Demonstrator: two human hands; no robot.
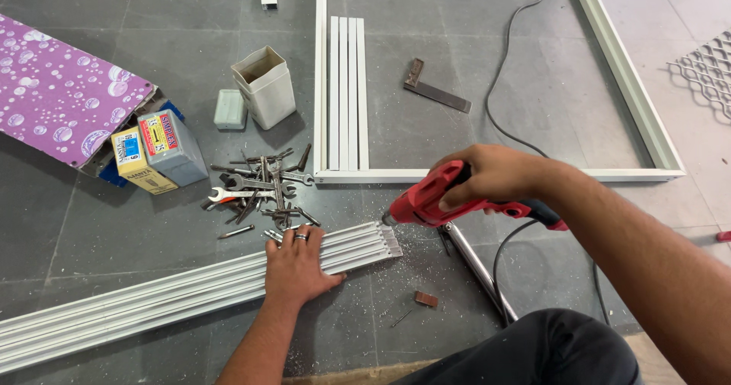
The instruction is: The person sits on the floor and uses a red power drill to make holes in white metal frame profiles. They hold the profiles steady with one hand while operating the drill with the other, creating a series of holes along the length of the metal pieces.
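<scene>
Left hand (295, 267) presses flat on bundled white aluminium profiles (190, 290) on floor (91, 233), steadying them. Right hand (495, 175) clamped on red electric drill (430, 202), bit at bundle's end; metal shavings (411, 236) scattered. Spanners (259, 191), try square (435, 88) nearby.

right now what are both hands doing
Left hand: open, pressed flat on the white metal strips.
Right hand: closed around the red drill, its tip at the strips' end.
</scene>
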